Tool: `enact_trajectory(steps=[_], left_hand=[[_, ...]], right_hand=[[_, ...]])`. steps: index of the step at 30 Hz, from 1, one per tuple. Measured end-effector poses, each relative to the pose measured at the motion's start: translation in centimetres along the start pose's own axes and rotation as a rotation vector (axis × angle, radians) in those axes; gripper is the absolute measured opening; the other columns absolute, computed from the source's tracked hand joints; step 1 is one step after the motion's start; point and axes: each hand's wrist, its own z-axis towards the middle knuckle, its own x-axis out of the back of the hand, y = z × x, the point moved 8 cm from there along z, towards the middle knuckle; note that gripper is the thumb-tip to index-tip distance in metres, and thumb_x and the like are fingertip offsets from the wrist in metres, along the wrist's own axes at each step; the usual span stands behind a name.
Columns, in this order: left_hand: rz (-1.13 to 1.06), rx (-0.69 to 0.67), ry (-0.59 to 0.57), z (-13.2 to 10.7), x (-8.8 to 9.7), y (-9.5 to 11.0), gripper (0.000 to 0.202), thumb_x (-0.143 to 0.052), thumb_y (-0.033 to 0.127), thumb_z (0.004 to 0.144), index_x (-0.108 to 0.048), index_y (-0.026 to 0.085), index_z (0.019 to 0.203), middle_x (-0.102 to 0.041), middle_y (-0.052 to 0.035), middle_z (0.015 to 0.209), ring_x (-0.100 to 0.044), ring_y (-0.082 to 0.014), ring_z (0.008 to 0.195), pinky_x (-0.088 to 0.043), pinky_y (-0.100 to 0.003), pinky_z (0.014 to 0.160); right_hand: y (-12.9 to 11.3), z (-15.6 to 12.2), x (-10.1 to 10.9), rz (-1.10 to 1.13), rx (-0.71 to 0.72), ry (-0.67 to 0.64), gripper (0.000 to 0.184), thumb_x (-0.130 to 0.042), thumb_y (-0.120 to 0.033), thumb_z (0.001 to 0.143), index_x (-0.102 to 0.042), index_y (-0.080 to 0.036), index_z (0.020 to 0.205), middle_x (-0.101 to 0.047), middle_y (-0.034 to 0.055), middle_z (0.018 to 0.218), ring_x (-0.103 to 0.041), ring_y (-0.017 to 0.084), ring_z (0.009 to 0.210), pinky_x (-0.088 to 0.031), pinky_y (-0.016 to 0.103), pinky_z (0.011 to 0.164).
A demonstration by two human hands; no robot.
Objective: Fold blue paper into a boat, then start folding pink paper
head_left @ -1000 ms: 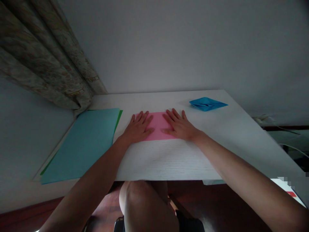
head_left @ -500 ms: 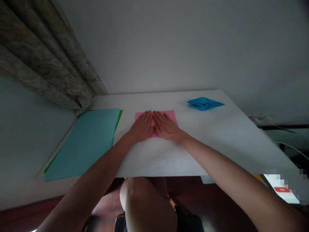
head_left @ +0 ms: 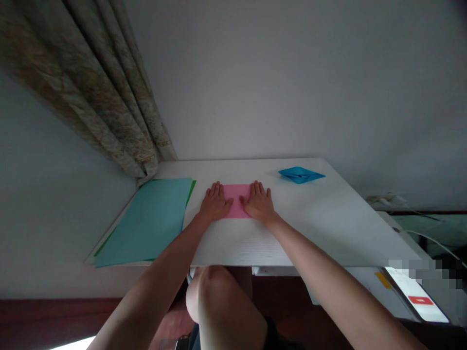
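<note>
A pink sheet of paper (head_left: 237, 200) lies flat on the white table (head_left: 233, 245), in front of the person and a little back from the near edge. The left hand (head_left: 215, 202) rests palm down over its left side, and the right hand (head_left: 260, 202) does the same over its right side; both are flat with thumbs spread inward onto the pink, pinching nothing, and a strip of paper shows between them. Beyond the right hand, toward the table's back edge, sits a blue folded paper shape (head_left: 299, 175) with pointed ends. On the left, apart from the pink sheet, a light blue sheet (head_left: 149, 223) covers most of a green one (head_left: 190, 192). A patterned curtain (head_left: 113, 97) hangs at the back left corner, beside the pale wall (head_left: 255, 82).
</note>
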Motion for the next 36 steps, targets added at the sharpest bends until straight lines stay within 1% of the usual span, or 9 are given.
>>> enact_trajectory(steps=[5,8,10,13,15,22,27,32,36], left_hand=[[0.035,-0.017,0.039,-5.1,0.5,1.0,0.071,-0.029,0.049,0.098,-0.035,-0.002,0.148,-0.031,-0.0268,0.157,-0.027,-0.0350,0.148,-0.028,-0.050,0.118],[0.059,-0.049,0.044,-7.9,0.9,1.9,0.070,-0.028,0.049,0.099,-0.035,0.000,0.149,-0.029,-0.0238,0.158,-0.026,-0.0340,0.149,-0.027,-0.049,0.119],[0.068,-0.046,0.022,-8.8,1.3,2.2,0.065,-0.028,0.045,0.100,-0.035,0.005,0.151,-0.029,-0.0203,0.159,-0.025,-0.0349,0.148,-0.028,-0.052,0.118],[0.067,-0.057,-0.018,-8.9,1.9,2.6,0.057,-0.025,0.036,0.101,-0.035,0.015,0.153,-0.028,-0.0125,0.161,-0.025,-0.0352,0.148,-0.031,-0.057,0.115],[0.056,-0.060,-0.029,-8.7,2.2,2.5,0.055,-0.023,0.032,0.102,-0.034,0.020,0.154,-0.028,-0.0088,0.162,-0.026,-0.0340,0.149,-0.032,-0.059,0.114],[0.020,0.072,-0.061,-8.9,1.4,0.2,0.057,-0.024,0.036,0.102,-0.029,0.017,0.155,-0.025,-0.0066,0.162,-0.024,-0.0297,0.150,-0.025,-0.059,0.118],[-0.004,0.110,-0.075,-9.1,1.7,-0.1,0.059,-0.024,0.039,0.102,-0.028,0.015,0.155,-0.023,-0.0061,0.163,-0.021,-0.0304,0.151,-0.023,-0.060,0.119],[0.027,0.133,-0.065,-9.1,1.7,0.1,0.059,-0.025,0.039,0.101,-0.028,0.016,0.156,-0.024,-0.0068,0.163,-0.020,-0.0324,0.151,-0.023,-0.061,0.118],[0.049,0.120,-0.067,-9.2,1.7,0.2,0.058,-0.023,0.038,0.102,-0.030,0.018,0.156,-0.024,-0.0061,0.163,-0.020,-0.0331,0.150,-0.024,-0.062,0.117]], right_hand=[[-1.6,-5.5,0.6,-0.021,0.010,-0.016,0.073,-0.033,-0.049,0.097,-0.037,0.004,0.148,-0.030,0.0291,0.156,-0.028,0.040,0.146,-0.024,0.063,0.115],[-2.8,-8.8,1.5,-0.038,-0.011,0.066,0.066,-0.036,-0.041,0.096,-0.042,0.002,0.146,-0.037,0.0307,0.152,-0.033,0.044,0.143,-0.026,0.066,0.112],[-4.6,-9.8,1.5,-0.013,0.093,0.039,0.062,-0.032,-0.036,0.098,-0.043,0.001,0.146,-0.040,0.0285,0.151,-0.034,0.041,0.143,-0.027,0.064,0.113],[-7.5,-9.9,0.9,0.055,0.329,-0.077,0.058,-0.025,-0.030,0.100,-0.037,-0.006,0.151,-0.036,0.0196,0.156,-0.031,0.033,0.146,-0.027,0.056,0.116],[-7.9,-9.4,0.9,0.068,0.366,-0.097,0.058,-0.022,-0.030,0.101,-0.034,-0.008,0.153,-0.034,0.0164,0.158,-0.029,0.030,0.147,-0.025,0.055,0.118],[-3.5,-8.2,0.7,0.067,0.259,-0.113,0.066,-0.033,-0.044,0.099,-0.033,-0.006,0.153,-0.030,0.0156,0.160,-0.028,0.031,0.147,-0.022,0.052,0.119],[-2.2,-8.2,0.8,0.000,0.145,-0.111,0.064,-0.032,-0.039,0.098,-0.033,-0.006,0.153,-0.028,0.0156,0.161,-0.025,0.035,0.148,-0.015,0.058,0.118],[-5.2,-7.8,0.8,-0.033,0.059,-0.063,0.061,-0.029,-0.028,0.097,-0.033,0.000,0.152,-0.030,0.0190,0.159,-0.027,0.040,0.146,-0.013,0.061,0.117],[-8.7,-7.1,0.1,0.042,0.174,-0.129,0.060,-0.028,-0.029,0.098,-0.033,-0.004,0.153,-0.028,0.0163,0.161,-0.023,0.039,0.148,-0.019,0.058,0.117]])
